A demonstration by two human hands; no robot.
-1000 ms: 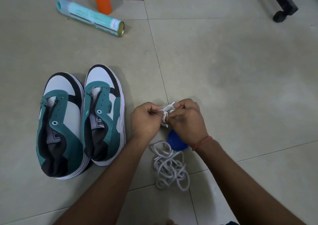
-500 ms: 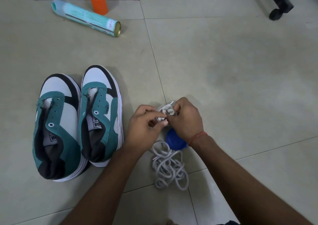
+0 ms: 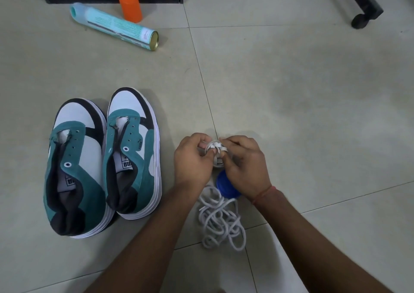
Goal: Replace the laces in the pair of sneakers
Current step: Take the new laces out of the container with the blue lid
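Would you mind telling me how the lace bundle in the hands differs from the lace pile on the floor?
The bundle is small and tightly wound; the pile is larger, spread in loose loops. The bundle is held up, pinched by the left hand and right hand; the pile lies untouched on the floor, nearer the person. Both are white.
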